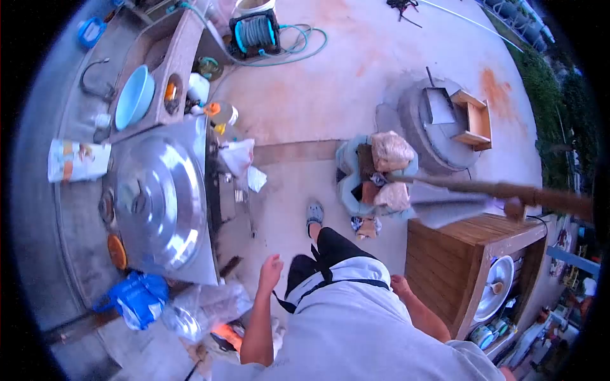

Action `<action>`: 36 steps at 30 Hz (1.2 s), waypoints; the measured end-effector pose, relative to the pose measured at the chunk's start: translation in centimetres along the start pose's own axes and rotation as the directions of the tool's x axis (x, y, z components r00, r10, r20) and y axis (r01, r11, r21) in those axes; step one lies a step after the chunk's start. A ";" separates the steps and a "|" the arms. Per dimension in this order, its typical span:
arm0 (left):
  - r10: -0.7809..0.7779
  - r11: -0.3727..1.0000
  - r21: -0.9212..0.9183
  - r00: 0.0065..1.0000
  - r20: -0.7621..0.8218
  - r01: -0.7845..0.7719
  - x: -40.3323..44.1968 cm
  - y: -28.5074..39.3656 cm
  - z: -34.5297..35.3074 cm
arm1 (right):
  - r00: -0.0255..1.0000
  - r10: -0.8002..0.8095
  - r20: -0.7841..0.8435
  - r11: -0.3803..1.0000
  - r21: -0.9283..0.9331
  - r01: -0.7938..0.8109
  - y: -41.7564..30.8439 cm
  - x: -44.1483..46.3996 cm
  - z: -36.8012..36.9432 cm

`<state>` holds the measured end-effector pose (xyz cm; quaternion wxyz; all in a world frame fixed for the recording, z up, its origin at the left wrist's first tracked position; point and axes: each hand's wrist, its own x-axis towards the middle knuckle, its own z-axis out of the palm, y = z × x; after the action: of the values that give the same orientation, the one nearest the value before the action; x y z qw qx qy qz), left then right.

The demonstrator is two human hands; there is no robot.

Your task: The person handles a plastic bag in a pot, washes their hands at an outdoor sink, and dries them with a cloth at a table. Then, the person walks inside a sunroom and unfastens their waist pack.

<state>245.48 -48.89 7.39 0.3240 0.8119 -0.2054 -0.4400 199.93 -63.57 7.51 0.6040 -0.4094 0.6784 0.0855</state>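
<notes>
My left hand (271, 273) hangs beside my body with its fingers loosely bent and apart, holding nothing that I can see. It is nearest the metal counter edge, where a large round shiny metal lid (155, 197) lies. My right hand (400, 287) is low at my other side, near a wooden cabinet (445, 273) and apart from it. Its fingers are small and partly turned away, so their state is unclear. A grey clog (314, 213) shows on one foot, stepping forward on the concrete.
Ahead to the right stands a pale green scalloped container (348, 190) with wrapped bundles. Beyond it are a round concrete cover (416, 127) and a wooden box (478, 120). A pole (527, 192) crosses at right. Left are a blue basin (135, 98), hose reel (255, 33) and blue bag (136, 298).
</notes>
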 end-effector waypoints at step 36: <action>0.288 0.721 0.433 0.802 0.523 -0.541 76.2 63.2 -1.0 | 0.967 0.045 -0.252 0.957 0.290 0.031 -52.5 27.3 1.0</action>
<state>283.49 -140.30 8.18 0.1105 0.6864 -0.5710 -0.4365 237.07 -109.45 2.90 0.5647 -0.3211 0.7574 -0.0665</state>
